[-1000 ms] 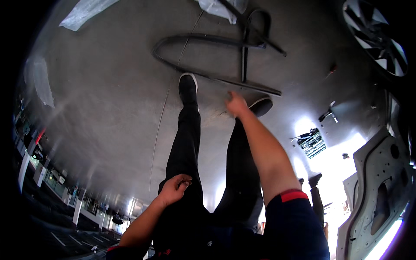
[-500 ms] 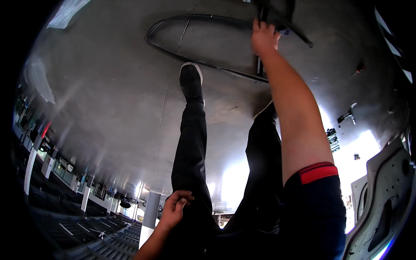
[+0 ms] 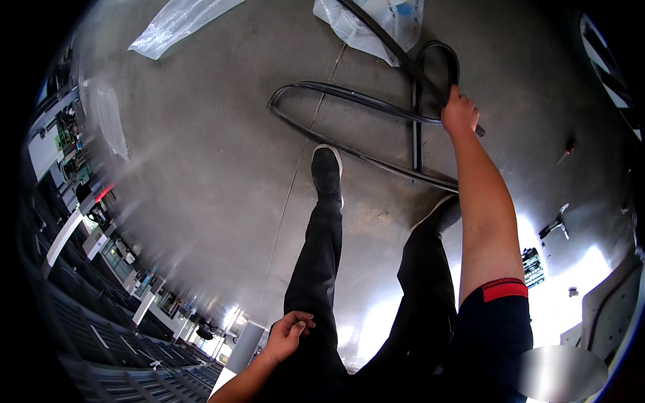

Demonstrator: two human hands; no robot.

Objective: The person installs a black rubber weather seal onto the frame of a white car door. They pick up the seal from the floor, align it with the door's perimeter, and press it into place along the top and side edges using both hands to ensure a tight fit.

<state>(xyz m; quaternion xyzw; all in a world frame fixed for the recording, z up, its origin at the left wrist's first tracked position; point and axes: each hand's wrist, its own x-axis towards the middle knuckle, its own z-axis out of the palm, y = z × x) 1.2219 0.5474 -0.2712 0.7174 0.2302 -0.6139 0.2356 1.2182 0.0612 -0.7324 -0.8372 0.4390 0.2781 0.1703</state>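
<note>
Long black rubber strip [image 3: 349, 94], looped and folded over itself, lies on the grey concrete floor [image 3: 201, 168] ahead of the person's feet; one loop runs out to the left, a narrower loop stands up toward the top of the view, and a straight run passes just beyond the shoes. Right hand [image 3: 460, 113] is stretched forward and down at full arm's reach, fingers closed around the strip where the narrow loop and a diagonal length cross; knuckles face the camera, so the grip itself is partly hidden. Left hand [image 3: 287, 334] hangs low beside the left thigh, fingers loosely curled, holding nothing, well apart from the strip. Left shoe [image 3: 327, 171], black with a pale sole edge, is planted just short of the strip's near run; right shoe [image 3: 440, 215] sits close to the same run, under the right forearm. Dark trousers, dark short sleeve with a red band on the right arm. Beyond the strip, at the top edge, a clear plastic bag [image 3: 376, 27] lies crumpled, with the strip's end passing over it; a second clear plastic sheet [image 3: 175, 27] lies well off to the upper left. Small tools [image 3: 556, 225] scattered on the floor to the right, too small to identify. Shelving [image 3: 67, 221] curves along the left rim.
</note>
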